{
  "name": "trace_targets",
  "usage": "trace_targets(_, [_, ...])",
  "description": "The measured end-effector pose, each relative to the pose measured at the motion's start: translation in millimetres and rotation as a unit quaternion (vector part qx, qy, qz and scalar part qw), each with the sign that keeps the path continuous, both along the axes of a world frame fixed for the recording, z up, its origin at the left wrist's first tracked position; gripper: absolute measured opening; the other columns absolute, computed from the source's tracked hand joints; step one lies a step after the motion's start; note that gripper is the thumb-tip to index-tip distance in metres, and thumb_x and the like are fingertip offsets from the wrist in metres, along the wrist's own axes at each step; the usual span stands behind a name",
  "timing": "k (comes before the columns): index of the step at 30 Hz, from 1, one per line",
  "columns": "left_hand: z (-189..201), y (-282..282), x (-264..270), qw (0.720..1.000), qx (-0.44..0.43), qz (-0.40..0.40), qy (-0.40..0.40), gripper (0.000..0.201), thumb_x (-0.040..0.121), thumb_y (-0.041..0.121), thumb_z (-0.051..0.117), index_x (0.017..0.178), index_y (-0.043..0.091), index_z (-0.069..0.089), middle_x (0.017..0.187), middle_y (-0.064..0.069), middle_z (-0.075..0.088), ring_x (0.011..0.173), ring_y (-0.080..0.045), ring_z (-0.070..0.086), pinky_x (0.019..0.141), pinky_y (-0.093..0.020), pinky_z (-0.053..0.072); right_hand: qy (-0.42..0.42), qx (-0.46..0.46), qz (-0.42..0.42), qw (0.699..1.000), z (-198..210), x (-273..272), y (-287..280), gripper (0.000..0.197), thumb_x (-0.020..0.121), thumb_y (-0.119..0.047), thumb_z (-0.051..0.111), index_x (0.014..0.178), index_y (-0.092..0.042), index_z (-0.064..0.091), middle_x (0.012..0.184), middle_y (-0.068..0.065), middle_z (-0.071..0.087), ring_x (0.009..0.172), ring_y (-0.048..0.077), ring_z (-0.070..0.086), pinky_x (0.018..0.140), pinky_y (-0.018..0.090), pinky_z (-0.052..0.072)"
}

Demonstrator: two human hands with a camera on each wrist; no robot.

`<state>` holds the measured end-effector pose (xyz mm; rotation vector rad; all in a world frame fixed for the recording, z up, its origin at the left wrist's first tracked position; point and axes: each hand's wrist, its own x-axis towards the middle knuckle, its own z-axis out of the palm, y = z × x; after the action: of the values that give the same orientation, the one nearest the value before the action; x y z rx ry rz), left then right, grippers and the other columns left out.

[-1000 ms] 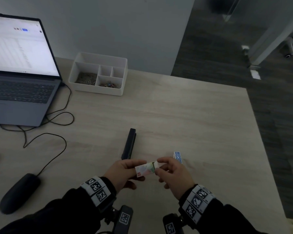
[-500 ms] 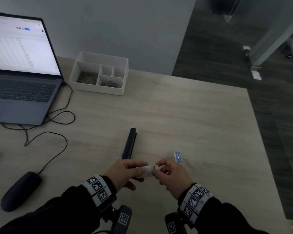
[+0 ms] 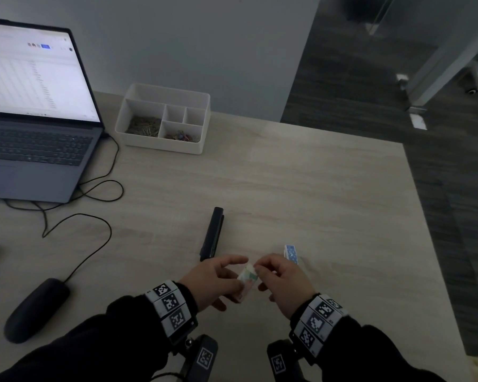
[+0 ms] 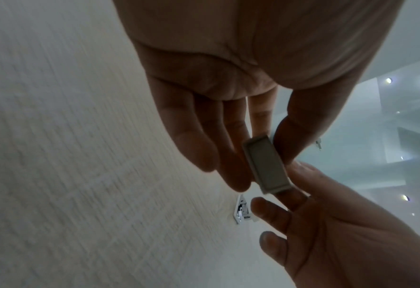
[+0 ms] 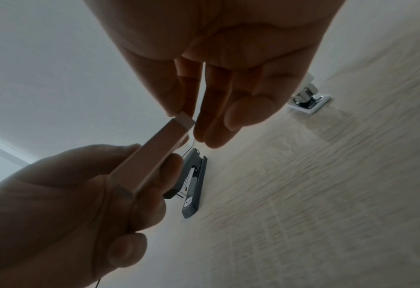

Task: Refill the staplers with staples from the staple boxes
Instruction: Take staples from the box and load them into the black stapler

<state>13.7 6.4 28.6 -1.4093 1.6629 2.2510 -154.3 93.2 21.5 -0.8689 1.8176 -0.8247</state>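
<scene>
Head view: left hand wrapped around a small staple box, right hand pinching its far end, both low over the table. Black stapler lying just beyond the left hand — second, blue staple box beside the right.

Left wrist: box end gripped between thumb and fingers.

Right wrist: thumb and forefinger clamped on the box's inner tray; stapler below.
</scene>
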Motion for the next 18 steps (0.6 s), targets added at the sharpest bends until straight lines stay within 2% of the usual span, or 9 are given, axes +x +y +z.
trace_targets(2, [0, 1, -3, 1.0, -0.02, -0.018, -0.007, 0.038, 0.086, 0.012, 0.067, 0.115, 0.036, 0.06, 0.094, -0.005, 0.073, 0.071, -0.018, 0.073, 0.055, -0.029, 0.054, -0.005, -0.004, 0.012, 1.0, 3, 1, -2, 0.02, 0.091, -0.018, 0.062, 0.076, -0.028, 0.07, 0.072, -0.009, 0.066, 0.059, 0.004, 0.064, 0.051, 0.017, 0.046])
trace_targets(5, [0, 0, -3, 0.999, -0.027, -0.018, -0.01, 0.026, 0.087, 0.015, 0.067, 0.109, 0.028, 0.062, 0.092, -0.006, 0.073, 0.068, -0.019, 0.072, 0.051, -0.029, 0.052, -0.002, -0.002, 0.034, 0.999, 7, 2, -3, 0.026, 0.09, -0.02, 0.063, 0.072, -0.036, 0.07, 0.07, -0.015, 0.067, 0.064, 0.005, 0.064, 0.056, 0.024, 0.05])
trace_targets(8, [-1, 0, -2, 0.999, -0.009, 0.044, -0.002, 0.017, 0.089, 0.014, 0.066, 0.102, 0.018, 0.057, 0.086, -0.008, 0.075, 0.07, -0.023, 0.073, 0.049, -0.031, 0.054, -0.018, 0.001, 0.027, 0.999, 9, 4, -1, 0.015, 0.089, -0.024, 0.064, 0.095, -0.038, 0.066, 0.085, -0.012, 0.068, 0.073, 0.017, 0.068, 0.054, 0.024, 0.051])
trace_targets(10, [-1, -1, -4, 0.993, 0.021, 0.117, 0.007, 0.015, 0.089, 0.012, 0.066, 0.095, 0.014, 0.052, 0.086, -0.012, 0.073, 0.068, -0.026, 0.073, 0.049, -0.032, 0.054, -0.036, 0.013, 0.017, 0.999, 9, 6, 2, 0.024, 0.085, -0.029, 0.069, 0.107, -0.036, 0.06, 0.094, -0.007, 0.068, 0.081, 0.026, 0.069, 0.053, 0.025, 0.052])
trace_targets(11, [-1, -2, -5, 0.988, 0.039, 0.15, 0.011, 0.016, 0.088, 0.011, 0.067, 0.092, 0.012, 0.051, 0.086, -0.013, 0.072, 0.067, -0.026, 0.073, 0.049, -0.033, 0.054, -0.042, 0.019, 0.02, 0.999, 9, 7, 3, 0.029, 0.083, -0.032, 0.071, 0.108, -0.038, 0.058, 0.095, -0.006, 0.069, 0.082, 0.027, 0.069, 0.054, 0.025, 0.052])
trace_targets(13, [1, -2, -6, 0.98, 0.065, 0.189, 0.019, 0.017, 0.087, 0.012, 0.068, 0.086, 0.013, 0.051, 0.084, -0.012, 0.072, 0.069, -0.026, 0.073, 0.05, -0.032, 0.053, -0.052, 0.024, 0.034, 0.998, 8, 10, 6, 0.034, 0.079, -0.035, 0.074, 0.107, -0.042, 0.056, 0.094, -0.004, 0.07, 0.074, 0.019, 0.068, 0.055, 0.024, 0.051])
trace_targets(15, [3, 0, -7, 0.976, 0.077, 0.203, 0.025, 0.02, 0.086, 0.014, 0.07, 0.078, 0.016, 0.052, 0.085, -0.013, 0.075, 0.075, -0.025, 0.073, 0.052, -0.031, 0.052, -0.064, 0.019, 0.033, 0.997, 7, 12, 7, 0.035, 0.08, -0.03, 0.075, 0.106, -0.042, 0.055, 0.091, -0.002, 0.071, 0.068, 0.011, 0.064, 0.054, 0.023, 0.05])
trace_targets(18, [3, 2, -5, 0.97, 0.083, 0.228, 0.021, 0.027, 0.084, 0.016, 0.072, 0.068, 0.019, 0.051, 0.09, -0.014, 0.076, 0.08, -0.025, 0.073, 0.052, -0.029, 0.05, -0.075, 0.011, 0.011, 0.997, 8, 12, 5, 0.032, 0.083, -0.024, 0.072, 0.104, -0.039, 0.054, 0.091, 0.001, 0.071, 0.066, 0.011, 0.064, 0.052, 0.025, 0.051])
